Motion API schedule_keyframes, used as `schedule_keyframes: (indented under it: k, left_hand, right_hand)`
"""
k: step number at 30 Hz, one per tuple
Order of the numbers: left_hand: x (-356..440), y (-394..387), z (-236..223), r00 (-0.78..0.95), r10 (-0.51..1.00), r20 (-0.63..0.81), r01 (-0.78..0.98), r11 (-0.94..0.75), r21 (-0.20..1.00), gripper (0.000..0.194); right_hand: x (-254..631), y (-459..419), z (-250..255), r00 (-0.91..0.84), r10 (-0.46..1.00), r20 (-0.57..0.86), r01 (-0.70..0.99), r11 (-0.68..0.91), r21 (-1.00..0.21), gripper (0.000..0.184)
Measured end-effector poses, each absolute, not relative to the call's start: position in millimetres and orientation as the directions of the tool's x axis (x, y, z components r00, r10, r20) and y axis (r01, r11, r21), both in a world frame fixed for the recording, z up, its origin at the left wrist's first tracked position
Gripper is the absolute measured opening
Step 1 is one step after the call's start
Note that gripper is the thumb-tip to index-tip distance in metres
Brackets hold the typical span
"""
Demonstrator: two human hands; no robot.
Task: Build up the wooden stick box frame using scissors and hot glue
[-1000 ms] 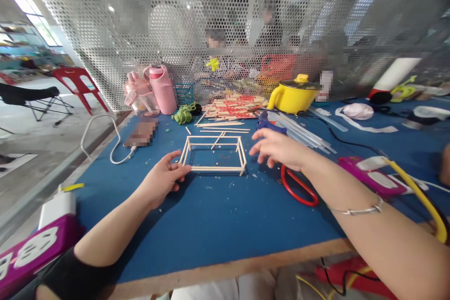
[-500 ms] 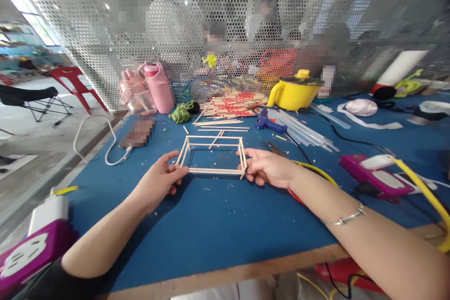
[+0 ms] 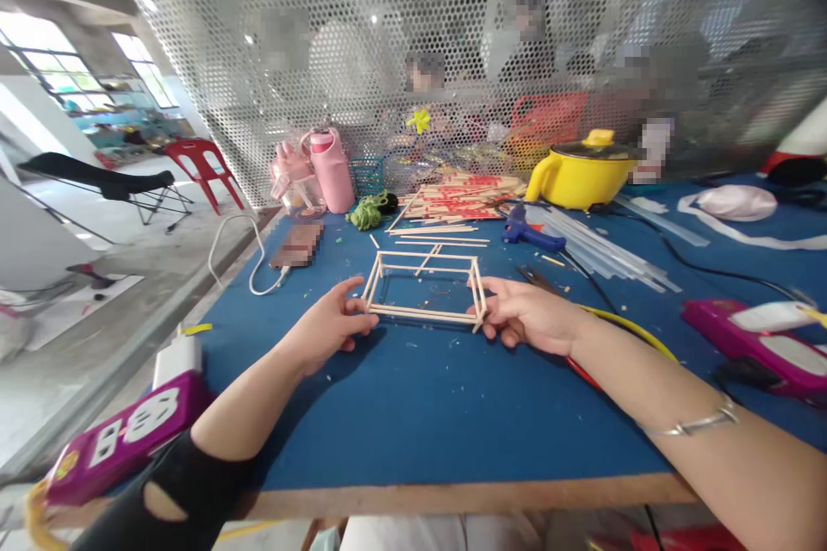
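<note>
A box-shaped frame of thin wooden sticks [image 3: 423, 312] is over the blue tabletop in the middle of the head view. My left hand [image 3: 332, 318] pinches its left end between thumb and fingers. On the opposite end, the fingers of my right hand [image 3: 526, 314] close around the corner uprights. Just behind the frame lie a few loose wooden sticks [image 3: 445, 241]. Pliers [image 3: 539, 278] rest beyond my right hand, partly hidden by it. A blue hot glue gun [image 3: 533, 232] lies farther back, beside clear glue sticks [image 3: 604, 250].
Behind are a pile of sticks [image 3: 462, 196], green yarn [image 3: 367, 213], a pink bottle [image 3: 333, 172] and a yellow pot [image 3: 585, 176]. A phone [image 3: 297, 244] charges at left. Purple power strips [image 3: 126, 439] flank both sides. Perforated metal mesh [image 3: 362, 69] rises behind the table.
The view has turned left, so everything sits farther right in the picture. Both hands keep hold of the stick frame, which looks slightly tilted down toward its right end.
</note>
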State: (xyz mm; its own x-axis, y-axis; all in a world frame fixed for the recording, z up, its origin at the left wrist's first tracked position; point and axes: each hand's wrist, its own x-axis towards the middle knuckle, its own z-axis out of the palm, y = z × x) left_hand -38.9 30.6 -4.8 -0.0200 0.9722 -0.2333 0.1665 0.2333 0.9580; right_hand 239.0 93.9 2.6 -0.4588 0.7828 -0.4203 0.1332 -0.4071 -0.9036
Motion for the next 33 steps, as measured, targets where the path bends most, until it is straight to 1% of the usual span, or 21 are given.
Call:
schedule_keyframes:
  k: [3, 10, 18, 21, 27, 33]
  left_hand:
    - [-38, 32, -5, -0.02, 0.975, -0.221, 0.145, 0.222, 0.964, 0.079]
    - [-33, 28, 0, -0.035, 0.957, -0.287, 0.097, 0.289, 0.952, 0.073]
    - [-17, 33, -3, -0.193, 0.945, -0.266, 0.056, 0.281, 0.958, 0.056]
    - [-15, 33, -4, -0.227, 0.935, -0.274, 0.032, 0.288, 0.957, 0.054]
    - [-16, 32, -1, -0.216, 0.932, -0.292, -0.002, 0.298, 0.954, 0.053]
    - [-10, 29, 0, -0.208, 0.927, -0.313, -0.023, 0.315, 0.949, 0.049]
  right_hand:
    - [239, 94, 3, -0.451, 0.788, -0.42, 0.129, -0.408, -0.904, 0.075]
    - [238, 93, 4, -0.442, 0.79, -0.424, 0.123, -0.415, -0.901, 0.074]
    - [238, 95, 2, -0.462, 0.778, -0.426, 0.123, -0.419, -0.9, 0.071]
    - [240, 94, 1, -0.478, 0.771, -0.42, 0.12, -0.416, -0.901, 0.071]
    - [242, 94, 0, -0.499, 0.768, -0.4, 0.108, -0.403, -0.909, 0.071]
    - [245, 96, -1, -0.473, 0.793, -0.383, 0.096, -0.386, -0.917, 0.071]
